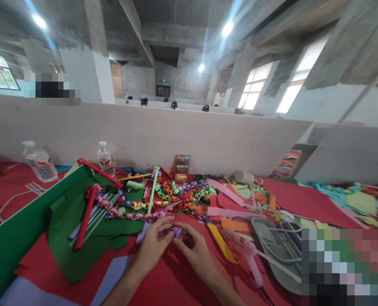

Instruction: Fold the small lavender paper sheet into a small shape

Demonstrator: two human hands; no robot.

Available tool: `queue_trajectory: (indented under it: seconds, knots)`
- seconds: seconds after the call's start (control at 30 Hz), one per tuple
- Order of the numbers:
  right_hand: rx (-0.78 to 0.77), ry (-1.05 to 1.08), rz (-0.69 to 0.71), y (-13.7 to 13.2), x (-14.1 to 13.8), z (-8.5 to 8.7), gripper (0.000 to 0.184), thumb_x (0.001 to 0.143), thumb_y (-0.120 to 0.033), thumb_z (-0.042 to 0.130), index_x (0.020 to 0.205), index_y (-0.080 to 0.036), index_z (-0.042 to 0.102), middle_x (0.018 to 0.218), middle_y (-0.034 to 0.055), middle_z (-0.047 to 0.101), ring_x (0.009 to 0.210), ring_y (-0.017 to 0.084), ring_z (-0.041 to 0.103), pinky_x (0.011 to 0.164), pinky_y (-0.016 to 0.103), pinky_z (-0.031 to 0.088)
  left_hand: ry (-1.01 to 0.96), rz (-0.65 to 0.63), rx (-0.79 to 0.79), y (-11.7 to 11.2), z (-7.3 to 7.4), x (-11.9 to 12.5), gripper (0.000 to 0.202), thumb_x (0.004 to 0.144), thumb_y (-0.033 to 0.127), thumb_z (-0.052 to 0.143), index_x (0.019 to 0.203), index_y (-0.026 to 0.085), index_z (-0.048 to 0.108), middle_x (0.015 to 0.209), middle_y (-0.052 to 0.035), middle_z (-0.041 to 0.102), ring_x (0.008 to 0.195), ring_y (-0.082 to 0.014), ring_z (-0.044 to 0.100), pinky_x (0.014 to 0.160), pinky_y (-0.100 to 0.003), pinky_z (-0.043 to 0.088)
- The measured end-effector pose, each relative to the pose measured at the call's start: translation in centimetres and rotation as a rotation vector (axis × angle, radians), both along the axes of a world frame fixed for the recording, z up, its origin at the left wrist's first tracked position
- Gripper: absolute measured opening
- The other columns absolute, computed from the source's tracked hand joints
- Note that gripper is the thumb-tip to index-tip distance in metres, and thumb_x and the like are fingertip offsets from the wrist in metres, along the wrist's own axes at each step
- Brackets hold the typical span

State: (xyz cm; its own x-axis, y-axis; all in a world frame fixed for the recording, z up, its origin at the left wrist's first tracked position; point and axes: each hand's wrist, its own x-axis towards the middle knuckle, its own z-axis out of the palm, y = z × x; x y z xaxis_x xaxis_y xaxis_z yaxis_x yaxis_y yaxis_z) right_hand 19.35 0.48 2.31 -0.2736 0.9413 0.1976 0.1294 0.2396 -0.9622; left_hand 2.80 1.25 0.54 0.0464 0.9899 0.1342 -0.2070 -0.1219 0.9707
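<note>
Between the fingertips of both hands is a small folded piece of purple paper (177,231). My left hand (159,236) is closed on its left side, with thumb and fingers meeting at the paper. My right hand (193,242) pinches it from the right. Much of the piece is hidden by the fingers. Just beyond the hands lie paper chains (138,212) in pink, yellow, orange and green. A yellow-handled utility knife (221,242) rests right of my right hand, and a pink glue gun (251,259) lies farther right.
Green sheets (80,229) and rolled red paper (87,221) lie at left beside a green board (32,216). A grey tray (265,242) with a white cable stands at right. Two water bottles (40,161) stand before a white partition (144,131). A blurred person sits at lower right.
</note>
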Motion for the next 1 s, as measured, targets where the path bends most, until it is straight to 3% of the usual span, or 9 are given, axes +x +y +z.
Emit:
queue_trajectory:
  seconds: [0.23, 0.43, 0.57, 0.67, 0.8, 1.0]
  knots:
    - [0.042, 0.051, -0.062, 0.4, 0.0, -0.8, 0.033, 0.089, -0.045, 0.067, 0.11, -0.019, 0.069, 0.09, 0.005, 0.067, 0.079, 0.02, 0.061, 0.072, 0.029, 0.048, 0.12, 0.098, 0.068, 0.2, 0.5, -0.2, 0.017, 0.075, 0.026, 0.073, 0.089, 0.016, 0.075, 0.086, -0.0072, 0.079, 0.082, -0.0229, 0.074, 0.078, -0.032, 0.06]
    - [0.113, 0.005, -0.131, 0.5, 0.3, -0.7, 0.027, 0.091, -0.045, 0.064, 0.093, -0.018, 0.07, 0.091, 0.0068, 0.067, 0.081, 0.021, 0.063, 0.07, 0.029, 0.05, 0.224, 0.12, 0.122, 0.0, 0.6, -0.4, 0.021, 0.081, 0.026, 0.067, 0.099, 0.018, 0.075, 0.094, -0.0069, 0.078, 0.084, -0.0217, 0.073, 0.076, -0.031, 0.059]
    - [0.136, -0.006, -0.195, 0.6, 0.3, -1.0, 0.022, 0.092, -0.039, 0.063, 0.101, -0.019, 0.065, 0.089, 0.0058, 0.068, 0.08, 0.021, 0.065, 0.07, 0.028, 0.051, 0.247, 0.107, 0.149, -0.2, 0.7, -0.2, 0.017, 0.082, 0.026, 0.067, 0.095, 0.018, 0.075, 0.096, -0.0066, 0.077, 0.087, -0.0215, 0.072, 0.076, -0.029, 0.059]
    - [0.256, -0.074, -0.24, 0.4, 0.4, -0.8, 0.014, 0.092, -0.029, 0.063, 0.103, -0.02, 0.064, 0.095, 0.0059, 0.068, 0.085, 0.021, 0.065, 0.075, 0.029, 0.051, 0.258, 0.106, 0.129, -0.4, 0.9, 0.1, 0.016, 0.082, 0.027, 0.067, 0.092, 0.017, 0.074, 0.09, -0.006, 0.077, 0.082, -0.021, 0.073, 0.076, -0.029, 0.059]
    - [0.424, -0.155, -0.209, 0.0, 0.7, -0.1, 0.016, 0.089, -0.018, 0.061, 0.103, -0.023, 0.066, 0.105, 0.0074, 0.066, 0.1, 0.023, 0.063, 0.089, 0.032, 0.05, 0.312, 0.117, 0.188, -0.5, 1.1, 0.0, 0.014, 0.084, 0.024, 0.064, 0.092, 0.018, 0.074, 0.092, -0.0054, 0.078, 0.086, -0.0212, 0.073, 0.081, -0.029, 0.058]
    - [0.441, -0.189, -0.167, -0.3, 0.6, 0.0, 0.016, 0.09, -0.015, 0.058, 0.101, -0.023, 0.067, 0.106, 0.0076, 0.065, 0.1, 0.023, 0.063, 0.087, 0.031, 0.05, 0.344, 0.154, 0.236, -0.7, 1.3, -0.1, 0.016, 0.085, 0.02, 0.062, 0.096, 0.02, 0.074, 0.099, -0.0053, 0.076, 0.093, -0.0211, 0.072, 0.086, -0.031, 0.058]
